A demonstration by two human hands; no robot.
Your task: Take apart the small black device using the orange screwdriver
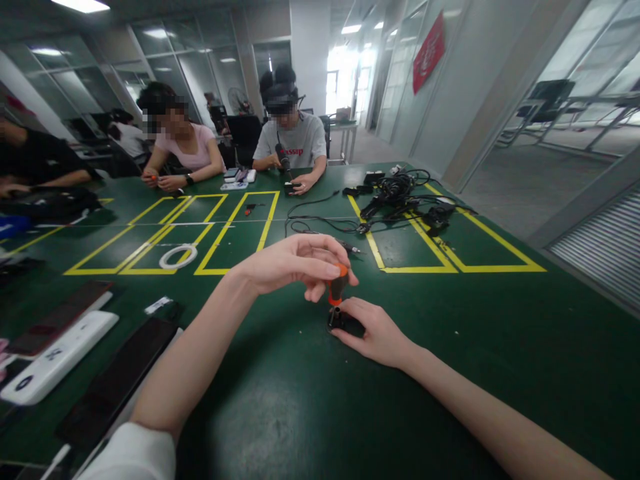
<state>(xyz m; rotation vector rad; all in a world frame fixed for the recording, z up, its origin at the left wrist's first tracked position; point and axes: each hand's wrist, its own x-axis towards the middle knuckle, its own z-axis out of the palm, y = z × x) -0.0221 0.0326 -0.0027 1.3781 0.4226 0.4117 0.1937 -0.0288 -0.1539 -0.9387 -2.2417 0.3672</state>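
My left hand [305,263] is closed around the orange-and-black handle of a stubby screwdriver [339,287], which stands upright with its tip pointing down. Directly beneath it, a small black part [335,321] rests on the green table [280,373]. The thumb and fingers of my right hand [373,331] grip this part from the right side. Whether the screwdriver tip sits in a screw is too small to make out.
Beyond my hands lie a heap of black cables [395,197] and a white ring [178,257]. To the left are a white power strip [60,357] and a dark phone-like slab [117,380]. Across the table, a person [290,137] holds a power drill [283,159]; another person [187,147] sits alongside.
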